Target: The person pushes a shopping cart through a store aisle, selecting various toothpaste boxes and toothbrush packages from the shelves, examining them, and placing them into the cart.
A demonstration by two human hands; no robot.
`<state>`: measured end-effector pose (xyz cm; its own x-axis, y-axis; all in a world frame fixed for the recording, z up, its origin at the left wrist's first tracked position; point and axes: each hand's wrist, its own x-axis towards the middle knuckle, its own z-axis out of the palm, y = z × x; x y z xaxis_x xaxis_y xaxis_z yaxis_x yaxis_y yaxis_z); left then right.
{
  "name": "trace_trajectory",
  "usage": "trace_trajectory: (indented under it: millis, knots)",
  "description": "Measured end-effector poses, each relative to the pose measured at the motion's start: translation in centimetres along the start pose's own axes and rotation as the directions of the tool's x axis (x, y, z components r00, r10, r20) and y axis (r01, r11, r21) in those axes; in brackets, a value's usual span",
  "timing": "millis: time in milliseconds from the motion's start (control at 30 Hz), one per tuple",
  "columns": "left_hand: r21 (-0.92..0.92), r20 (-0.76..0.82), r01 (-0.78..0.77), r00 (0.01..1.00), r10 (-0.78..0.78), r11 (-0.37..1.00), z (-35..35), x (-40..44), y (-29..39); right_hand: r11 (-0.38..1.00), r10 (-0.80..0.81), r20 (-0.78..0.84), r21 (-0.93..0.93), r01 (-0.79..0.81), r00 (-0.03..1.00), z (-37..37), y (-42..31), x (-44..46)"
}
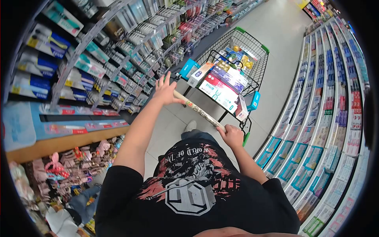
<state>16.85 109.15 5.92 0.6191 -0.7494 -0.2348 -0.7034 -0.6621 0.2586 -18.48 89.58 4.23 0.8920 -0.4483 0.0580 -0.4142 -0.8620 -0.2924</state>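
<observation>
A shopping cart with a black wire basket and green corners stands in front of me. Its pale handle bar carries printed characters and runs at a slant between my hands. My left hand rests against the bar's left end, fingers stretched out and spread, the thumb along the bar. Around the right end, my right hand is closed. Close beyond the bar, a red and white box faces me. Small blue boxes hang at the cart's sides. Several packages fill the basket behind them.
On the left, a tall shelf holds toothbrush-like packs and hanging goods. Hair accessories and a wooden ledge are lower left. Curved shelves of boxed goods line the right side. Grey tiled floor runs ahead between them.
</observation>
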Motion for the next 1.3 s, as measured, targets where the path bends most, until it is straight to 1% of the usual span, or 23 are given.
trace_trajectory:
  millis: [100,200,233,300,400,500,533,600,667,700,733,767,800,833,867,900,933,1000,1033,1133,1167,1267,1300]
  knots:
    - [0.007,0.026,0.013,1.0,-0.013,1.0,-1.0,1.3,-0.7,1.0,0.016,0.022,0.017,-0.016,1.0,0.0,-0.5,1.7]
    - [-0.018,-0.046,-0.024,0.999,0.023,1.0,-0.7,2.2,-2.0,0.999,0.037,0.067,0.028,-0.039,0.997,0.1,-0.6,3.1]
    - [-0.019,-0.037,-0.016,0.999,0.016,1.0,-1.0,2.4,-2.1,0.999,0.035,0.09,0.035,-0.038,0.995,0.2,-0.7,3.6]
    - [0.027,-0.057,-0.01,0.998,0.011,1.0,-0.8,2.6,-2.3,0.999,0.049,0.08,0.008,-0.05,0.996,0.2,-0.8,4.1]
    - [0.079,-0.109,0.044,0.993,-0.035,0.996,-0.2,2.5,-2.4,0.998,0.059,0.085,0.021,-0.061,0.995,0.4,-0.8,5.0]
    - [-0.03,-0.175,0.089,0.98,-0.093,0.996,-0.1,1.1,-2.1,0.998,0.052,0.087,0.016,-0.054,0.995,1.0,-0.6,5.7]
    - [-0.106,-0.286,0.041,0.956,-0.07,0.994,0.1,0.4,-2.5,0.998,0.055,0.082,0.013,-0.056,0.995,1.2,-0.5,5.9]
    - [-0.362,-0.443,-0.004,0.88,-0.168,0.932,-0.9,-0.9,-4.3,0.999,0.047,0.08,0.017,-0.049,0.996,1.2,-0.5,5.9]
    - [-0.605,-0.544,0.029,0.715,-0.439,0.795,-4.6,-3.2,-6.1,0.998,0.047,0.08,0.035,-0.05,0.996,1.4,-0.5,6.2]
    - [-0.594,-0.68,0.02,0.523,-0.514,0.805,-5.1,-3.9,-8.0,0.997,0.047,0.085,0.051,-0.051,0.995,1.4,-0.4,6.2]
    - [-0.628,-0.723,-0.014,0.38,-0.577,0.778,-5.6,-4.6,-10.7,0.996,0.046,0.092,0.068,-0.052,0.995,1.4,-0.3,6.3]
    - [-0.619,-0.761,0.045,0.215,-0.612,0.784,-6.8,-5.6,-13.1,0.995,0.081,0.175,0.04,-0.09,0.981,1.1,-0.2,6.5]
    - [-0.643,-0.762,0.013,0.08,-0.642,0.765,-7.7,-6.7,-15.4,0.992,0.075,0.155,0.086,-0.089,0.985,0.8,-0.4,6.7]
    - [-0.676,-0.737,0.022,-0.006,-0.676,0.736,-8.5,-7.9,-17.6,0.988,0.069,0.136,0.131,-0.087,0.988,0.6,-0.6,6.8]
    - [-0.676,-0.732,0.03,-0.142,-0.666,0.737,-8.9,-8.3,-20.1,0.981,0.066,0.12,0.174,-0.087,0.991,0.5,-0.6,6.9]
    - [-0.674,-0.735,0.114,-0.202,-0.647,0.73,-9.6,-9.1,-21.4,0.977,-0.026,0.025,0.214,0.02,0.999,0.8,-0.2,7.0]
    - [-0.67,-0.739,0.198,-0.258,-0.622,0.715,-10.2,-9.8,-22.5,0.975,-0.034,0.0,0.219,0.033,0.999,0.4,-0.7,7.6]
    - [-0.647,-0.759,0.231,-0.288,-0.584,0.727,-10.7,-10.1,-24.5,0.971,-0.041,-0.053,0.234,0.053,0.998,-0.6,-2.0,8.4]
    - [-0.633,-0.77,0.246,-0.3,-0.564,0.734,-10.9,-10.2,-25.4,0.967,-0.071,-0.069,0.241,0.085,0.995,-0.6,-2.4,9.0]
    - [-0.749,-0.661,0.107,-0.178,-0.729,0.654,-11.2,-10.9,-27.3,0.947,-0.142,-0.105,0.277,0.166,0.984,-0.8,-4.2,11.1]
    - [-0.748,-0.65,-0.001,-0.205,-0.732,0.664,-11.2,-10.6,-27.2,0.932,-0.196,-0.13,0.282,0.226,0.972,-1.1,-5.2,11.8]
    - [-0.733,-0.626,-0.227,-0.143,-0.766,0.641,-11.0,-11.1,-26.4,0.901,-0.308,-0.124,0.281,0.331,0.943,-1.3,-6.8,13.7]
    - [-0.729,-0.628,-0.249,-0.126,-0.768,0.638,-11.1,-11.5,-25.8,0.892,-0.318,-0.132,0.294,0.344,0.939,-0.9,-7.1,14.0]
